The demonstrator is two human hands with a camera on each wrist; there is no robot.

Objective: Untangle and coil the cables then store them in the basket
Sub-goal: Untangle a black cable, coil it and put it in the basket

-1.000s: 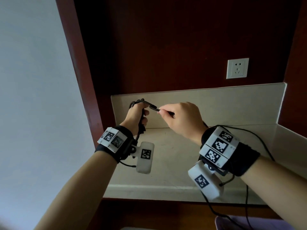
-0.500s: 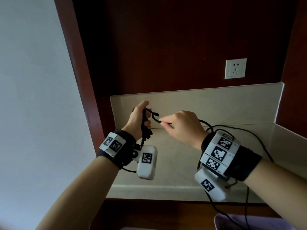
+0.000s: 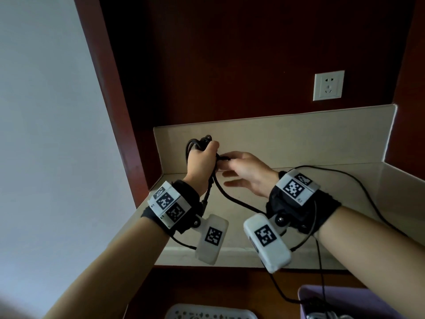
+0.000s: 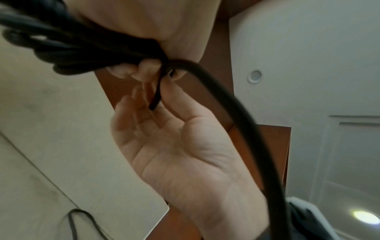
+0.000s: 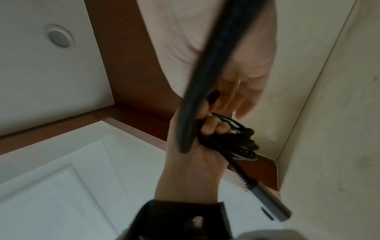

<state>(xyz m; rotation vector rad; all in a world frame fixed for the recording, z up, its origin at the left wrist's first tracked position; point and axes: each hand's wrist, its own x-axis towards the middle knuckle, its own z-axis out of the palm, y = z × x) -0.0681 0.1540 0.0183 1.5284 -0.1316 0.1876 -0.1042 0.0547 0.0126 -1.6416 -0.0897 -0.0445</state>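
My left hand (image 3: 202, 158) is raised above the counter and grips a bundle of black cable (image 3: 198, 142) coiled in several loops, with fingers curled round it (image 5: 213, 128). One strand (image 3: 226, 194) hangs from the fist and sags toward my right wrist. The cable's plug end (image 5: 267, 200) dangles beside my left wrist. My right hand (image 3: 239, 168) is up against the left fist. In the left wrist view its thumb and a finger pinch a strand (image 4: 157, 91) just below the coil, the other fingers loosely straight.
The beige counter (image 3: 345, 203) has raised back and side walls. A wall socket (image 3: 328, 85) sits above it. A thin black wire (image 3: 358, 183) loops over the counter on the right. Below are a white perforated basket (image 3: 207, 313) and a purple bin (image 3: 340, 300) holding cables.
My left hand has closed round the coil and lifted slightly. My right hand has moved left against it, its fingers spread more. The view has tilted down, showing the containers.
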